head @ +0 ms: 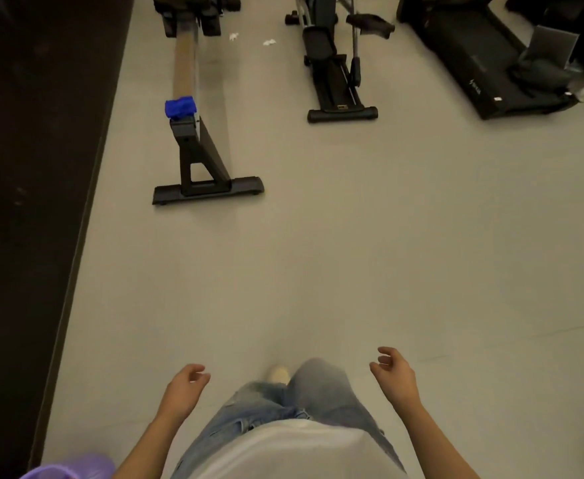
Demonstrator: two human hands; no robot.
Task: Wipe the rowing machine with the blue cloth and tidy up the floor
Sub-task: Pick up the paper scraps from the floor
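The rowing machine [186, 63] stretches away at upper left, its black rear foot [207, 191] nearest me. A crumpled blue cloth [180, 107] lies over the near end of its rail. Two white paper scraps [234, 36] [269, 42] lie on the grey floor beside the machine's far end. My left hand [185, 388] and my right hand [392, 371] hang low in front of me, far from the machine, fingers loosely curled and holding nothing.
An elliptical trainer [335, 70] stands right of the rower, and a black treadmill [484, 60] at far right. A dark mat or wall edge [34, 202] runs down the left. A purple object [65, 470] shows at bottom left. Open grey floor lies between me and the machines.
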